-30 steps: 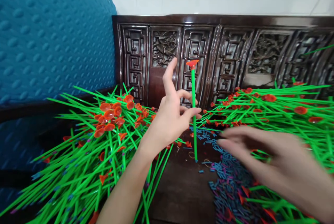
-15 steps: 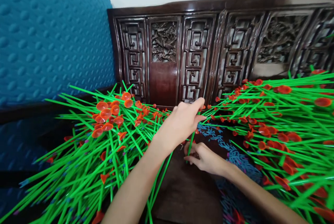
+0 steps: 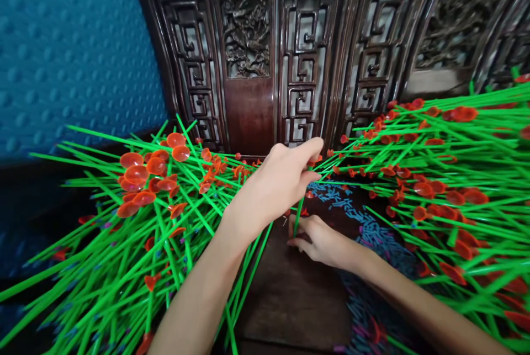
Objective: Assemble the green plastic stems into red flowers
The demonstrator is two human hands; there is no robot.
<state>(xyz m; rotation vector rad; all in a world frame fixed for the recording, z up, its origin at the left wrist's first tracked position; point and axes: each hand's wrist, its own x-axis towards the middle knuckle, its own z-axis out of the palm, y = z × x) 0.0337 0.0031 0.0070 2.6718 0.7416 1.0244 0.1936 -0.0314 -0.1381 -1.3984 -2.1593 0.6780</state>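
My left hand [image 3: 277,186] is closed around the upper part of a green plastic stick [image 3: 298,210] held upright in front of me. Lower down, my right hand [image 3: 318,240] pinches the same stick between thumb and fingers. The stick's top end is hidden by the left hand, and its lower tip lies within the right fingers. To the left spreads a large heap of green sticks [image 3: 99,283], many with orange-red cups [image 3: 136,174] on one end. A second pile of cupped sticks [image 3: 464,178] lies on the right. Many small blue pieces [image 3: 376,247] are strewn beyond and beside my right hand.
Everything lies on a dark wooden surface [image 3: 296,300]. Behind it rises a carved dark wooden backrest [image 3: 249,115]. A blue bumpy mat [image 3: 78,51] stands upright at the left. Stick ends jut out close to both forearms.
The camera view has tilted down and shifted slightly, so the backrest sits higher in the picture. Both hands keep their grip on the stick, with little change between them.
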